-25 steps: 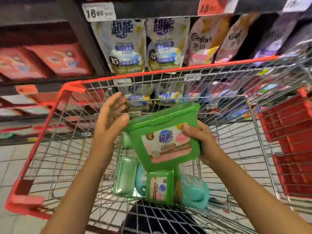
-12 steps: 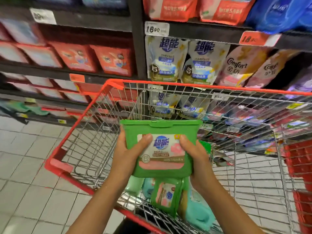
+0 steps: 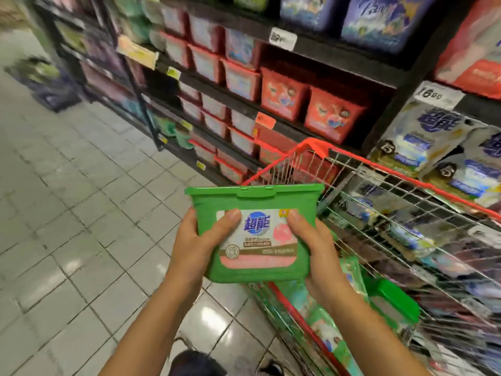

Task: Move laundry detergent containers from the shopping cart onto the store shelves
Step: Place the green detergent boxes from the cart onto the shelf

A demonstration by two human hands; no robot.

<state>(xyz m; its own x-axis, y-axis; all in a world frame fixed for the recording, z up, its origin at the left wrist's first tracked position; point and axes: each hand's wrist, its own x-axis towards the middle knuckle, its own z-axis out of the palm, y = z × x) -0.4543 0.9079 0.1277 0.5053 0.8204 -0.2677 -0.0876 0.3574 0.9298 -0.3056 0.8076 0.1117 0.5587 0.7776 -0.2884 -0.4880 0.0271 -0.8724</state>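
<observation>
A green detergent box (image 3: 256,202) with a white and pink label is held up in front of me, lid side up. My left hand (image 3: 195,242) grips its left side with the thumb on the label. My right hand (image 3: 315,248) grips its right side, thumb on the label too. The box hangs over the left rim of the red wire shopping cart (image 3: 311,143), above the floor. Inside the cart lie more green detergent boxes (image 3: 390,302), partly hidden by my right arm.
Dark store shelves (image 3: 325,52) run along the right and back. They carry red detergent boxes (image 3: 333,115), blue tubs above, and white refill pouches (image 3: 423,139) on the right. Grey tiled floor (image 3: 67,213) spreads to the left. A stack of dark goods stands far left.
The box has come out of the cart, up and to the left, with both hands on it. The view has swung left, showing more floor and the red box shelves.
</observation>
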